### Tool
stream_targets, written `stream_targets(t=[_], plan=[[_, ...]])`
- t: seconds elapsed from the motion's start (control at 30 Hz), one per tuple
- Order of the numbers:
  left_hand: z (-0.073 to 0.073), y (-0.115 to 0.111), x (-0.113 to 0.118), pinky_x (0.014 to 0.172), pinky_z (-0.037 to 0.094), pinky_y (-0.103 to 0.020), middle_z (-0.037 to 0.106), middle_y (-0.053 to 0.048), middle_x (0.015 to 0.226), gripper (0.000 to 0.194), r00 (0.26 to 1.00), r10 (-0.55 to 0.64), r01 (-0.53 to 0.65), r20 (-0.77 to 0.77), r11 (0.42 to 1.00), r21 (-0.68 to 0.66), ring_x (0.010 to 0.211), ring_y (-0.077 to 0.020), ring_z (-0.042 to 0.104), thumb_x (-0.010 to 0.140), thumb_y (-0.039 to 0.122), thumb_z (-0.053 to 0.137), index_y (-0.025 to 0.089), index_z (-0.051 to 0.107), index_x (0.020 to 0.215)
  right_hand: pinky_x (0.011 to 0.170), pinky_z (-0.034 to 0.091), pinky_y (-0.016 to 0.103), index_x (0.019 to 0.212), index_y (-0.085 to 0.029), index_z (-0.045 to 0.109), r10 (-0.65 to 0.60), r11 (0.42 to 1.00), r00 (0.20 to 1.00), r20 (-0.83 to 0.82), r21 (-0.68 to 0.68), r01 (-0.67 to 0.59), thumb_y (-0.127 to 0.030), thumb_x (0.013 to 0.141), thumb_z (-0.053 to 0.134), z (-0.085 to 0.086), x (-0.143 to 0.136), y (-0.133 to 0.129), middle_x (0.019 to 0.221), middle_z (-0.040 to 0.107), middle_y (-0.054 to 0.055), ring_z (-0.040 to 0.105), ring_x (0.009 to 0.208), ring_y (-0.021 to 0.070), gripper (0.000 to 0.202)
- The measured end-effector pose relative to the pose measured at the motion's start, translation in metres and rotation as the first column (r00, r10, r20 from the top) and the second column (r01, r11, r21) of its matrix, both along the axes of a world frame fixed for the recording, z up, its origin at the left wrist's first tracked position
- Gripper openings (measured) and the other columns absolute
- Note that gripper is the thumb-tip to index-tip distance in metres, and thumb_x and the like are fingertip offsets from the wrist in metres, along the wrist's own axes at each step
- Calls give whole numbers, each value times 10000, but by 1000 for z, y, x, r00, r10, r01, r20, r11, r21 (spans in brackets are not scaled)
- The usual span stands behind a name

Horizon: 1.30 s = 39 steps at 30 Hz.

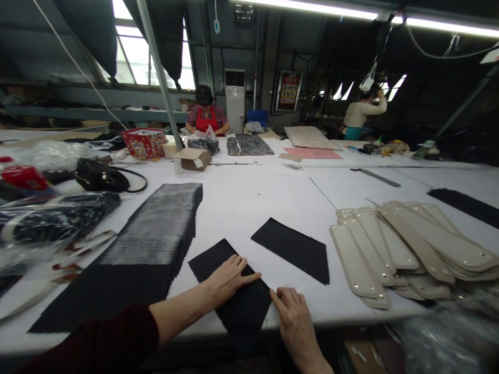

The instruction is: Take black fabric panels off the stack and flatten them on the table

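Note:
A black fabric piece lies at the table's front edge, its near end reaching over that edge. My left hand rests flat on it, thumb stretched toward its right edge and fingers apart. At that same right edge, my right hand has its fingers curled in, the fingertips pinching the fabric's border. A second black piece, folded flat, sits just beyond my hands. To the left is a long stack of black and grey fabric strips, with ragged layered edges.
Beige panels with metal studs are heaped on the right. A long flat blade-like tool lies farther back. On the left are a black handbag, plastic-wrapped goods and a red box. Two people are across the table.

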<state>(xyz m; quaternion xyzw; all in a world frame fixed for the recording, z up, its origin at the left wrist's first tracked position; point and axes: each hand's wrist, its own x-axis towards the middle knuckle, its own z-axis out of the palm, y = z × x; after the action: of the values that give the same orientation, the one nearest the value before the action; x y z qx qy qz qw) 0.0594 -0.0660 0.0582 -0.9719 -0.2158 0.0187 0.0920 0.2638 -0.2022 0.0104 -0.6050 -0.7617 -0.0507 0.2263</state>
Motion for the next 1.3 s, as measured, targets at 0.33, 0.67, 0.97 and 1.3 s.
stream_targets(t=[0.33,0.67,0.97,1.3], plan=[[0,-1,1,955,365,-419,541,-81,1141,556,1000,24,-23,4,999,-26,1085,-264,499,905,188,510,394,380,1405,792,510,324,1146,-228,605,-34,993,896,-444,87,80,-71,890,373,24,9,14,1007,592,76,588,950,190,380],[-7,23,-29,1081,305,-382,512,-104,1322,479,992,53,-41,112,993,-114,1227,-232,454,942,191,417,182,365,1418,757,496,404,1231,-168,515,-109,986,984,-138,112,124,-17,848,395,-19,-63,55,942,565,93,534,842,245,429],[4,102,-87,1111,246,-425,537,-87,1335,480,905,421,-399,61,890,-221,1256,-234,457,851,39,444,204,511,1297,596,422,367,1244,-147,501,-69,975,987,145,218,36,-46,798,472,-46,-46,63,896,584,96,515,761,241,459],[-8,71,-67,695,415,-305,660,-61,917,208,682,728,-643,70,642,-418,868,-239,626,841,382,546,202,560,944,611,404,330,1080,-233,580,-174,950,983,51,272,154,-118,742,572,-43,-41,68,867,629,40,574,761,216,357]])
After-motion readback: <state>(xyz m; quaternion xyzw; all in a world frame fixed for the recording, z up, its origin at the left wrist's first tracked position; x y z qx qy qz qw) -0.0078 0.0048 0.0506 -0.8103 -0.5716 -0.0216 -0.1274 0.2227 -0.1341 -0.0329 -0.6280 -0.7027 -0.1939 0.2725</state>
